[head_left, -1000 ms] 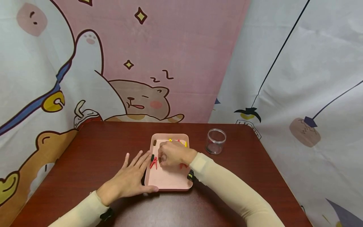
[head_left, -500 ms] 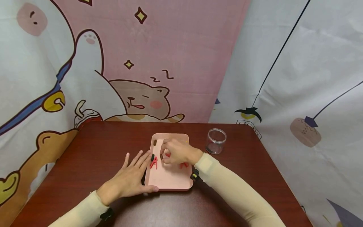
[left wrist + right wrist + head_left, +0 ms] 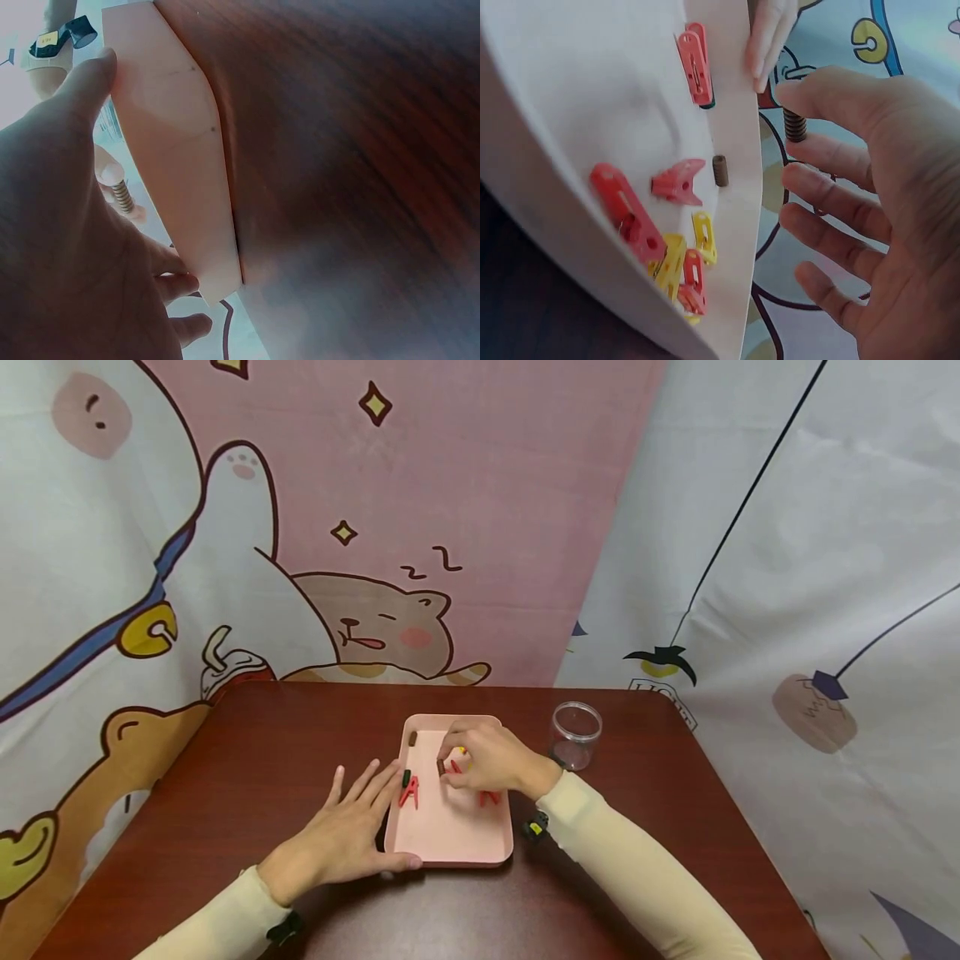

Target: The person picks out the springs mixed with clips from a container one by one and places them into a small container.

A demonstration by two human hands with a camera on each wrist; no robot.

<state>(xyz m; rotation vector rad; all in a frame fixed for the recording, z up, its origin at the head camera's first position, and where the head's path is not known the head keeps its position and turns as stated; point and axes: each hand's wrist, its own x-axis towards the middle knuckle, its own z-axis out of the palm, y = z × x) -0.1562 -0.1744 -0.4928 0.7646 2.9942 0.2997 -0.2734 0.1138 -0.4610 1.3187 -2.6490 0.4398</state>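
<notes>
My right hand (image 3: 487, 756) pinches a small brown ribbed cylinder (image 3: 795, 124) between thumb and index finger, above the pink tray (image 3: 450, 843). The other fingers are spread apart. Its ribs also show in the left wrist view. My left hand (image 3: 337, 827) lies with spread fingers along the tray's left side, fingertips and thumb at the rim. Inside the tray are a red clothespin (image 3: 409, 792), a dark green piece (image 3: 407, 778) and another brown ribbed cylinder (image 3: 720, 171). Several red and yellow clothespins (image 3: 671, 262) lie partly hidden under my right hand in the head view.
A clear round jar (image 3: 576, 735) stands on the brown table (image 3: 315, 718), right of the tray and close to my right wrist. Behind the table hangs a printed cloth (image 3: 480, 527).
My right hand has lifted and moved rightward with the ribbed cylinder pinched in it, coming nearer the jar. The left hand stays at the tray's side.
</notes>
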